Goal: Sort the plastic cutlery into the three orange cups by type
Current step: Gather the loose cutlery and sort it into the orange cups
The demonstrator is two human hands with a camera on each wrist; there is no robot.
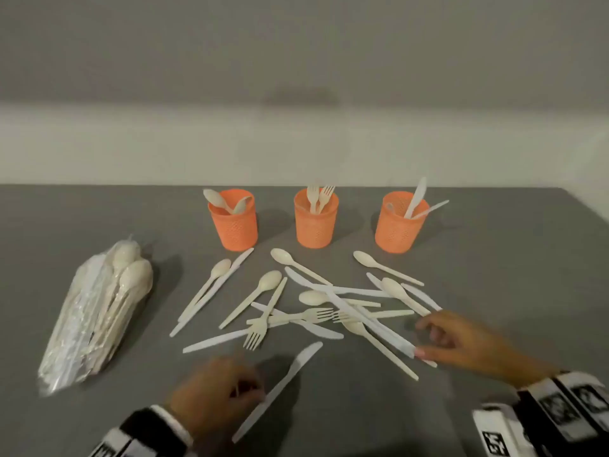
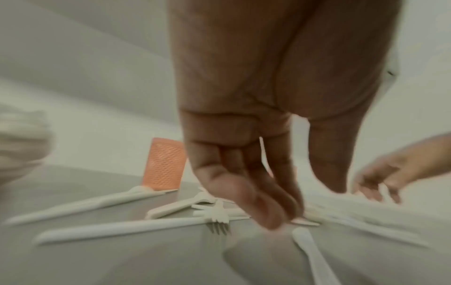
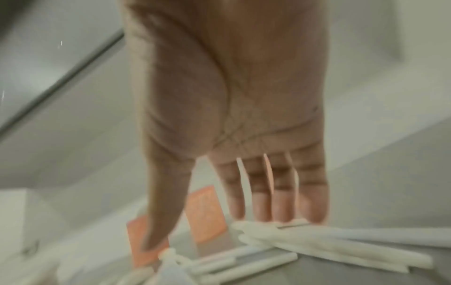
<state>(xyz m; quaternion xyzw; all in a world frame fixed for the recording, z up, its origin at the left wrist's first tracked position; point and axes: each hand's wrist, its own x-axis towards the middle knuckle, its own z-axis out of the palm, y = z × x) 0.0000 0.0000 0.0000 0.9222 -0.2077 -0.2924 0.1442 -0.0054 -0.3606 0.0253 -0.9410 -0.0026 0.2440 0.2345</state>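
Note:
Three orange cups stand in a row at the back: the left cup (image 1: 234, 222) holds spoons, the middle cup (image 1: 316, 221) forks, the right cup (image 1: 400, 227) knives. A loose pile of cutlery (image 1: 316, 305) lies in front of them. My left hand (image 1: 253, 390) hovers low at the front with loosely curled fingers, holding nothing, right beside a single knife (image 1: 280, 387). That knife (image 2: 314, 256) lies under the left hand (image 2: 280, 212) in the left wrist view. My right hand (image 1: 423, 338) reaches with straight, spread fingers (image 3: 263, 202) to the handle ends at the pile's right edge.
A clear plastic bag of spoons (image 1: 99, 311) lies at the left of the grey table (image 1: 494, 275). A pale wall runs behind the cups. One cup (image 2: 165, 165) shows in the left wrist view and two blurred cups (image 3: 207, 210) in the right wrist view.

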